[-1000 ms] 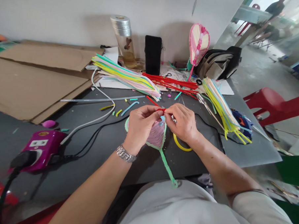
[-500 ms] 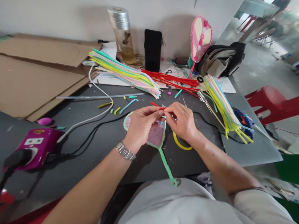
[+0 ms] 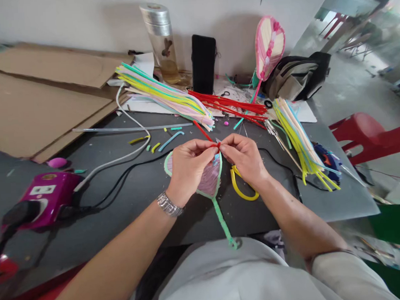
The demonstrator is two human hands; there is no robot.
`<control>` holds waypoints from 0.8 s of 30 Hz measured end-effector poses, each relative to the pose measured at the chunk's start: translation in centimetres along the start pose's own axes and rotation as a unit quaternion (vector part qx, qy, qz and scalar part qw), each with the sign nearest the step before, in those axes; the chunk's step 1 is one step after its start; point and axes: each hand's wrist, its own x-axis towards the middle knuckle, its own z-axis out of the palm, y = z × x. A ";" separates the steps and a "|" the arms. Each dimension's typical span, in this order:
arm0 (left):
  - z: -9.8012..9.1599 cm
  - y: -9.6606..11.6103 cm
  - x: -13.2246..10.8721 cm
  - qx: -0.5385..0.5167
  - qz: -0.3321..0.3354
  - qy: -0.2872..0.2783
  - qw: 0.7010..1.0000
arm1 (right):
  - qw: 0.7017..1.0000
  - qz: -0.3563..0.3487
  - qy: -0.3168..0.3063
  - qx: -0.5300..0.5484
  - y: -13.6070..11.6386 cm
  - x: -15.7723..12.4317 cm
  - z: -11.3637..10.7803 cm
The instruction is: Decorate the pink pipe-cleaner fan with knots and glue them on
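Observation:
Between the fingertips of both hands is a red pipe cleaner (image 3: 202, 131), its free end sticking up to the left and a small bend showing at the pinch. My left hand (image 3: 189, 166), with a metal watch at the wrist, is closed on it. My right hand (image 3: 243, 159) pinches it from the other side. Beneath the hands lies a fan-shaped piece (image 3: 209, 180) with a light green fuzzy edge, a purple middle and a green twisted handle; my left hand hides part of it. Yellow-handled scissors (image 3: 244, 192) lie under my right hand, blades mostly covered.
Bundles of coloured pipe cleaners (image 3: 171, 96), red ones (image 3: 231, 105) and yellow-white ones (image 3: 295, 141) lie around the back. A bottle (image 3: 162, 45), a phone (image 3: 204, 63) and a pink fan (image 3: 270, 49) stand there. A purple power socket (image 3: 43, 196) with cables and cardboard (image 3: 52, 103) occupy the left.
The red pipe cleaner's free end now shows longer, pointing up and left, with a bend at the fingertips. My right hand has turned slightly and its fingertips meet the left ones.

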 end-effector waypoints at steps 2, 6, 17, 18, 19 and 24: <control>0.0 0.0 -0.1 0.019 0.013 -0.003 1.000 | 0.992 0.073 -0.032 0.099 0.2 0.2 0.0; 0.1 0.1 -0.1 0.052 0.021 -0.012 0.998 | 0.984 0.105 -0.045 0.135 0.3 0.1 -0.1; -0.2 -0.1 0.4 -0.001 -0.009 -0.036 0.999 | 0.948 -0.204 0.040 -0.241 0.4 -1.2 -0.1; -0.1 -0.1 0.3 -0.001 -0.004 -0.030 1.000 | 0.941 -0.215 0.045 -0.256 0.5 -1.2 -0.1; 0.0 -0.1 0.3 0.000 0.002 -0.024 1.000 | 0.937 -0.222 0.048 -0.266 0.6 -1.2 0.0; 0.3 -0.1 0.0 0.002 0.008 0.000 1.000 | 0.958 -0.178 0.053 -0.220 0.6 -1.3 0.4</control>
